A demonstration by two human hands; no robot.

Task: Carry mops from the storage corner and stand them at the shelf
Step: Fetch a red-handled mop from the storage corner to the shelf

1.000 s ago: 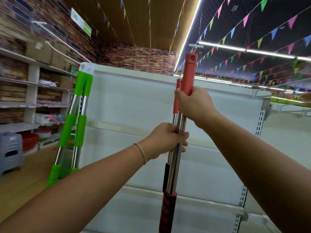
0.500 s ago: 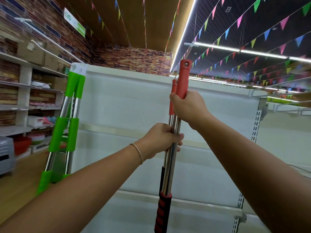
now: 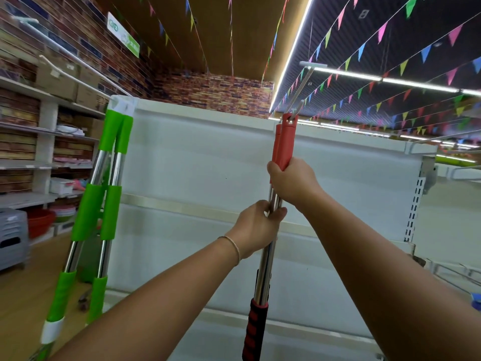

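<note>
1. We've got two red-handled mops (image 3: 282, 144) upright in front of the white shelf (image 3: 208, 162), chrome poles side by side, a red-and-black ribbed grip lower down.
2. Our right hand (image 3: 291, 182) wraps the base of the red caps; our left hand (image 3: 256, 227) curls round the chrome just beneath.
3. Off left, two green-sleeved mops (image 3: 104, 204) lean against the shelf's end.

The room is bright and evenly lit by long ceiling light strips (image 3: 294, 52) at upper right. Glare shines on the chrome poles (image 3: 102, 165). The frame edges bend strongly, and the lower corners look soft.
</note>
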